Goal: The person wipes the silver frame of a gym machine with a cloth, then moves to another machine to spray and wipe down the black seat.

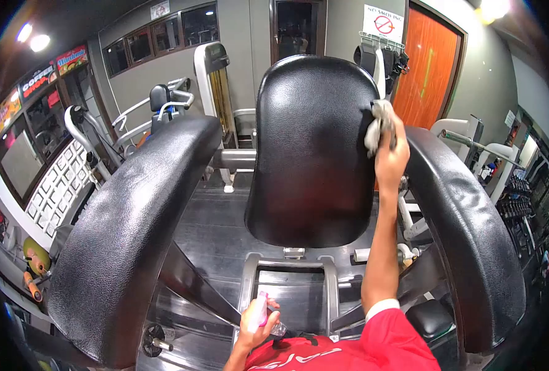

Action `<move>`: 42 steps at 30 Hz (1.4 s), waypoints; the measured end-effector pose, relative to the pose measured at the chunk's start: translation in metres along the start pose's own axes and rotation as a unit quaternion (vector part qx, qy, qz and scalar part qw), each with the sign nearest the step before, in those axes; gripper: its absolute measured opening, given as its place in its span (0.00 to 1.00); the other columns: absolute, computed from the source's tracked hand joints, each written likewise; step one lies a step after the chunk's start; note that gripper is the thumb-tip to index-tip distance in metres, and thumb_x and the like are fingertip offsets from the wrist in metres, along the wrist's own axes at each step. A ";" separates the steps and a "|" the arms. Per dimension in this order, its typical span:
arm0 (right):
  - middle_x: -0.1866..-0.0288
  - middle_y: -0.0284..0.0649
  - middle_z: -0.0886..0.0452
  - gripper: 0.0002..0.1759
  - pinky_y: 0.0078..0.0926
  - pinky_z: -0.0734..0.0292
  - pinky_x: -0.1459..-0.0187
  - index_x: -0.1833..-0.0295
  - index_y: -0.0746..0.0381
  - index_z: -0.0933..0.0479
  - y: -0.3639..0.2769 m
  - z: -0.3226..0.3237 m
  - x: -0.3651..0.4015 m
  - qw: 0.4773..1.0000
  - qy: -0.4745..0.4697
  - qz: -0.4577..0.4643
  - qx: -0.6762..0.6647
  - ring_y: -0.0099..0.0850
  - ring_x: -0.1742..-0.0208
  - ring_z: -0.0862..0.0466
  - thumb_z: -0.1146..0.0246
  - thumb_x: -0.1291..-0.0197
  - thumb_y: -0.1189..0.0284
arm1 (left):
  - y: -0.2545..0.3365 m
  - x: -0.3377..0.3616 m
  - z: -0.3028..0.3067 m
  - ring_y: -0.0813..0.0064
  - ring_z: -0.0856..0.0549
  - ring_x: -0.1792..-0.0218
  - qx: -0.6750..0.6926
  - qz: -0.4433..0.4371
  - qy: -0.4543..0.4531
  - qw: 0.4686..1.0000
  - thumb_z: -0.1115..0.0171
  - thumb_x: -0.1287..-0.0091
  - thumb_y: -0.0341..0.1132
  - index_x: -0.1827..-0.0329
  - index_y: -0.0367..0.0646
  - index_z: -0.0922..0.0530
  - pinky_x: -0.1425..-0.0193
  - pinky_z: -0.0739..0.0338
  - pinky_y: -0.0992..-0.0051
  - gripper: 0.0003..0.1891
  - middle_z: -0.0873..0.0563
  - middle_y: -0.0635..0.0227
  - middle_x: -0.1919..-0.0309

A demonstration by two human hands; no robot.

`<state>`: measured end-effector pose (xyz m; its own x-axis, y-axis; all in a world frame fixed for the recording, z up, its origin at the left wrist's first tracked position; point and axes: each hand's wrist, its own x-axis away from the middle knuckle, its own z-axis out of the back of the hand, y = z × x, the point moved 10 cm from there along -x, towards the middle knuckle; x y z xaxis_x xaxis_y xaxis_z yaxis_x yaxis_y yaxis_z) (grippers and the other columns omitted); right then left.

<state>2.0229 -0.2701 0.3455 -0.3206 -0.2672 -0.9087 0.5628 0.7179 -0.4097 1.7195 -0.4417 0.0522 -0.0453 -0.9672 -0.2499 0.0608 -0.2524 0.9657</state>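
Note:
My right hand is closed around a grey cloth and presses it to the upper right edge of a black padded backrest. Down near my red shirt, my left hand grips a spray bottle with a pink top; part of its clear body shows below the fingers. The backrest stands upright in front of me, its leather-like surface shiny. A long black arm pad lies to its left, and another arm pad to its right.
Grey metal frame bars run below the backrest. A weight-stack machine stands behind on the left. An orange door is at the back right, beside a no-smoking sign. Dumbbells sit on a rack at the far right.

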 end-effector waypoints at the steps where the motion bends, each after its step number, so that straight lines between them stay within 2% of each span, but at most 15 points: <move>1: 0.47 0.47 0.20 0.16 0.32 0.31 0.41 0.44 0.65 0.25 0.000 0.008 0.017 1.000 -0.003 0.004 0.028 0.38 0.43 0.20 0.48 0.35 0.76 | 0.001 0.000 0.002 0.78 0.15 0.74 0.002 -0.007 0.011 1.000 0.37 0.39 0.23 0.51 0.35 0.28 0.70 0.21 0.78 0.14 0.17 0.64 0.64; 7: 0.48 0.49 0.19 0.17 0.34 0.29 0.42 0.45 0.65 0.24 0.014 0.061 0.165 0.979 -0.075 -0.128 0.141 0.41 0.43 0.21 0.51 0.37 0.82 | -0.002 -0.008 0.000 0.79 0.16 0.74 0.010 0.007 -0.013 1.000 0.38 0.39 0.23 0.51 0.34 0.28 0.70 0.21 0.79 0.14 0.17 0.65 0.63; 12: 0.47 0.37 0.24 0.22 0.21 0.27 0.50 0.36 0.63 0.32 0.091 0.075 0.308 0.896 0.037 -0.414 -0.159 0.28 0.50 0.23 0.45 0.35 0.74 | 0.001 -0.016 -0.014 0.78 0.16 0.75 0.002 0.001 -0.040 0.999 0.37 0.39 0.22 0.51 0.35 0.28 0.70 0.22 0.78 0.14 0.17 0.64 0.64; 15: 0.51 0.38 0.23 0.21 0.22 0.29 0.50 0.36 0.65 0.33 0.075 0.080 0.288 0.936 0.092 -0.339 -0.034 0.25 0.53 0.25 0.48 0.31 0.67 | 0.006 -0.015 -0.017 0.78 0.16 0.75 -0.009 -0.007 -0.052 0.999 0.37 0.40 0.23 0.50 0.35 0.28 0.71 0.22 0.78 0.15 0.17 0.64 0.64; 16: 0.49 0.40 0.24 0.21 0.25 0.31 0.44 0.36 0.65 0.33 0.076 0.080 0.275 0.955 0.067 -0.290 0.001 0.28 0.49 0.25 0.49 0.33 0.72 | 0.007 -0.013 -0.016 0.78 0.16 0.76 -0.012 -0.018 -0.061 0.998 0.37 0.40 0.23 0.48 0.35 0.29 0.71 0.22 0.78 0.17 0.17 0.64 0.64; 17: 0.44 0.41 0.24 0.21 0.27 0.34 0.40 0.37 0.66 0.32 0.106 0.087 0.288 0.935 0.095 -0.340 -0.026 0.32 0.44 0.25 0.51 0.35 0.76 | 0.008 -0.009 -0.013 0.78 0.16 0.76 -0.016 -0.015 -0.057 0.998 0.37 0.40 0.23 0.48 0.35 0.29 0.71 0.22 0.78 0.17 0.17 0.64 0.64; 19: 0.41 0.45 0.24 0.19 0.30 0.34 0.39 0.41 0.68 0.29 0.104 0.095 0.245 0.967 0.078 -0.237 0.057 0.37 0.40 0.25 0.51 0.36 0.75 | 0.009 -0.006 -0.006 0.77 0.17 0.71 -0.014 0.009 -0.041 0.999 0.41 0.40 0.18 0.49 0.33 0.30 0.66 0.20 0.77 0.17 0.19 0.61 0.61; 24: 0.42 0.45 0.23 0.19 0.32 0.33 0.40 0.42 0.67 0.27 0.030 0.058 0.147 0.981 -0.002 -0.169 0.094 0.39 0.42 0.23 0.54 0.37 0.78 | -0.001 0.006 0.011 0.76 0.16 0.73 0.006 0.026 -0.009 1.000 0.42 0.41 0.17 0.48 0.34 0.31 0.67 0.21 0.76 0.18 0.19 0.60 0.61; 27: 0.39 0.45 0.25 0.22 0.30 0.37 0.38 0.39 0.69 0.30 0.059 0.073 0.181 0.976 0.060 -0.190 0.089 0.37 0.38 0.27 0.56 0.38 0.81 | -0.005 0.011 0.023 0.78 0.16 0.73 0.038 0.046 0.028 0.998 0.37 0.39 0.23 0.49 0.35 0.28 0.69 0.21 0.79 0.16 0.17 0.65 0.63; 28: 0.37 0.44 0.27 0.21 0.31 0.38 0.37 0.37 0.68 0.32 0.102 0.087 0.219 0.950 0.086 -0.295 0.062 0.36 0.37 0.29 0.57 0.34 0.79 | -0.006 0.012 0.026 0.78 0.16 0.73 0.031 0.048 0.032 0.998 0.38 0.39 0.23 0.51 0.36 0.27 0.69 0.21 0.79 0.13 0.17 0.65 0.63; 29: 0.37 0.44 0.27 0.21 0.31 0.38 0.37 0.37 0.68 0.32 0.108 0.088 0.238 0.949 0.084 -0.296 0.063 0.36 0.37 0.29 0.57 0.34 0.79 | -0.007 0.012 0.028 0.78 0.16 0.73 0.031 0.051 0.033 0.998 0.38 0.39 0.23 0.51 0.36 0.27 0.69 0.21 0.79 0.13 0.17 0.65 0.63; 35: 0.36 0.40 0.31 0.20 0.30 0.37 0.36 0.35 0.66 0.36 0.121 0.080 0.291 0.914 0.097 -0.351 -0.177 0.33 0.38 0.29 0.56 0.28 0.70 | -0.009 0.013 0.028 0.79 0.16 0.73 -0.016 0.042 0.029 0.999 0.37 0.39 0.24 0.47 0.35 0.28 0.68 0.21 0.78 0.18 0.17 0.64 0.63; 37: 0.39 0.39 0.29 0.20 0.26 0.34 0.40 0.35 0.65 0.36 0.114 0.081 0.289 0.940 0.081 -0.312 -0.110 0.30 0.41 0.27 0.55 0.28 0.68 | -0.003 0.012 0.024 0.78 0.17 0.74 -0.031 0.031 0.015 0.999 0.42 0.39 0.19 0.47 0.33 0.30 0.69 0.21 0.77 0.17 0.18 0.59 0.62; 38: 0.41 0.38 0.28 0.20 0.24 0.30 0.46 0.35 0.63 0.35 0.134 0.083 0.309 0.914 0.076 -0.378 -0.129 0.27 0.46 0.26 0.56 0.29 0.70 | -0.004 0.012 0.023 0.78 0.17 0.74 -0.019 0.024 0.013 0.999 0.42 0.39 0.19 0.46 0.33 0.30 0.69 0.21 0.77 0.17 0.18 0.59 0.61; 42: 0.54 0.32 0.25 0.14 0.21 0.28 0.60 0.44 0.59 0.31 0.156 0.076 0.343 0.897 0.065 -0.423 -0.116 0.23 0.58 0.25 0.54 0.32 0.72 | 0.003 0.015 0.023 0.76 0.17 0.73 0.006 -0.004 0.023 1.000 0.43 0.39 0.18 0.46 0.32 0.31 0.69 0.21 0.77 0.17 0.19 0.58 0.58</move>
<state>2.0583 -0.2988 -0.0363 -0.6530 -0.7119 -0.2584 -0.0917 0.4129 -0.9061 1.6960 -0.4566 0.0524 -0.0001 -0.9655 -0.2606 0.0495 -0.2603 0.9643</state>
